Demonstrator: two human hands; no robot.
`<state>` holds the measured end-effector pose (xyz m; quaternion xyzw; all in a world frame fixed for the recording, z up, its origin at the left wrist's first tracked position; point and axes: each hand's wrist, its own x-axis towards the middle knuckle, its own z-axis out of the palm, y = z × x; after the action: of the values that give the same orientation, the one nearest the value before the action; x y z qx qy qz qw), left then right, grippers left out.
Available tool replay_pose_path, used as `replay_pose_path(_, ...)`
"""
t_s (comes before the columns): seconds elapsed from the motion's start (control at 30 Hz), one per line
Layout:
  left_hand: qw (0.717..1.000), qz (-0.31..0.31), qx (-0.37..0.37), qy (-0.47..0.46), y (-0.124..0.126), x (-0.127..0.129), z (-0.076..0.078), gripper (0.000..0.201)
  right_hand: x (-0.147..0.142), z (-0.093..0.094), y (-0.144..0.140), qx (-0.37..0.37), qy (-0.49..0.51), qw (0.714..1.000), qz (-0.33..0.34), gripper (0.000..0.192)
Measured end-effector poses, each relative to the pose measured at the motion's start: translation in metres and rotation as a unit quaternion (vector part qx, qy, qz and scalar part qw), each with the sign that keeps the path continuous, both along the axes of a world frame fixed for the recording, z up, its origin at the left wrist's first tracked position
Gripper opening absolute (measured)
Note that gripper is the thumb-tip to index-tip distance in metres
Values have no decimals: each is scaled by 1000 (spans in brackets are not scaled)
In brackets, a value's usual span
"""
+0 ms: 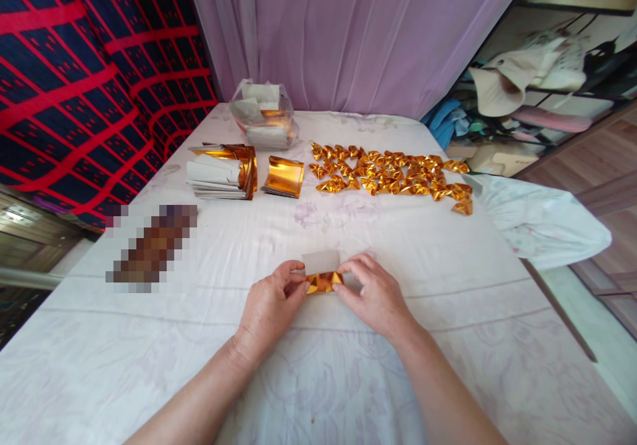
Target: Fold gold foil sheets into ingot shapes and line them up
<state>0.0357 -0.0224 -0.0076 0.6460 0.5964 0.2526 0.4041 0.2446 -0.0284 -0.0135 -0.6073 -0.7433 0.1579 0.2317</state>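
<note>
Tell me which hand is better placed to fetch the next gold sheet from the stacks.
Left. The left hand lies on the same side as the gold sheet stack; the right hand would probably have to cross over.

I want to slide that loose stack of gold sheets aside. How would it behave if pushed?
The stack of gold sheets probably fans apart, since its sheets lie loose. They curl upward, so they are likely thin and floppy. The shiny foil looks slippery.

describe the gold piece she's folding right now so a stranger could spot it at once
On the white-covered table, look at the near edge, where the left hand and right hand meet. Pinched between them is a half-folded gold paper with a white flap up, alone, far from the finished rows.
</note>
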Motion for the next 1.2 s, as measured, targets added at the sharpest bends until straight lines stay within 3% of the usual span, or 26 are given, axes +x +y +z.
replay_pose_path(0.17, 994, 18, -18, -103, 1, -1, -8, 21, 0, -2, 1, 4, 57, 998, -10, 8)
replay_pose_path(0.3, 990, 36, 0, -135, 1, -3, -13, 19, 0, -4, 3, -32, 159, 984, -75, 23)
replay_pose_path(0.43, 987, 44, 9, -153, 2, -5, -12, 19, 0, -5, 4, -110, 272, 955, -33, 27)
replay_pose_path(0.57, 986, 45, -1, -163, 3, -4, -7, 21, -1, -5, 5, -135, 324, 936, -34, 25)
replay_pose_path(0.73, 984, 25, -20, -178, 4, -3, -1, 27, -5, 4, 5, -147, 344, 927, -30, 26)
replay_pose_path(1.2, 987, 48, -40, -149, 5, -4, -1, 30, -6, 9, 3, -159, 328, 931, -35, 31)
